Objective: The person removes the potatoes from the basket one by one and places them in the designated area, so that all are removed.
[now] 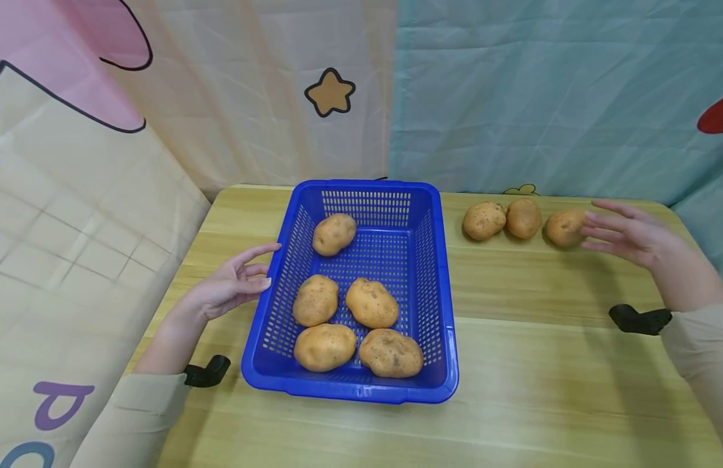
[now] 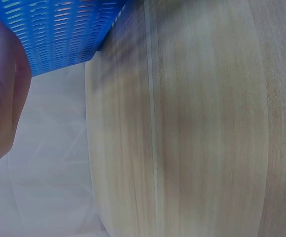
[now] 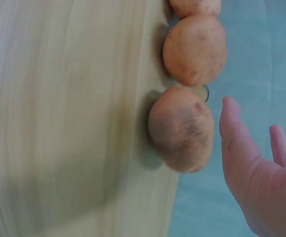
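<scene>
A blue plastic basket (image 1: 350, 392) stands on the table with several potatoes inside. My left hand (image 1: 233, 286) is at its left rim, fingertips touching the edge; in the left wrist view part of that hand (image 2: 5, 84) reaches the basket's perforated wall (image 2: 59, 34). To the right, three potatoes lie in a row along the back edge. My right hand (image 1: 636, 235) reaches toward the rightmost potato (image 1: 564, 227), fingers spread and holding nothing. The right wrist view shows a gap between that hand (image 3: 261, 173) and the nearest potato (image 3: 181, 131), which has a dark patch.
The wooden table (image 1: 531, 383) extends in front and to the right of the basket. A printed cloth (image 1: 543, 97) hangs directly behind the back edge, and another stretch of cloth (image 1: 63, 253) covers the left side. Each wrist carries a black mount (image 1: 639, 320).
</scene>
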The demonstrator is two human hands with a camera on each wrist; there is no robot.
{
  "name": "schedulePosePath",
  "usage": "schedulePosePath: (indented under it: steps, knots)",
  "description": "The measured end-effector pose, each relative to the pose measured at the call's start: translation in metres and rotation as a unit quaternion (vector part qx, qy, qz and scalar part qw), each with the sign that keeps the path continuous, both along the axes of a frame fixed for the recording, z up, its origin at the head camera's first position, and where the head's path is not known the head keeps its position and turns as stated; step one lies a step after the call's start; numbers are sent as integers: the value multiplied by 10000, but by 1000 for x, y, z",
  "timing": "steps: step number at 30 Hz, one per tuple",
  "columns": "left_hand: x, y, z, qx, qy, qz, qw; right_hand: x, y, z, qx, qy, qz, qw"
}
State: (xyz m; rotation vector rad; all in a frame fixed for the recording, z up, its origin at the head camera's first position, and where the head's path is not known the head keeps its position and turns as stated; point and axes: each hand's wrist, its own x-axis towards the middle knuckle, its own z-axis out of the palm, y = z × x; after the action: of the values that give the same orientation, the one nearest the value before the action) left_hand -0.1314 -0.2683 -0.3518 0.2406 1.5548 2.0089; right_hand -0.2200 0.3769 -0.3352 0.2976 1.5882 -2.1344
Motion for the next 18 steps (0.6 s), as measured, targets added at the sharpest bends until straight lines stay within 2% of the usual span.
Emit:
schedulePosePath:
  steps: [10, 18]
  knots:
    - [0, 0, 0, -74, -33, 57, 10000, -2, -42, 28, 313, 262, 642, 9971]
    - [0, 1, 1, -59, -29, 63, 10000, -1, -80, 47, 545, 472, 988, 9925]
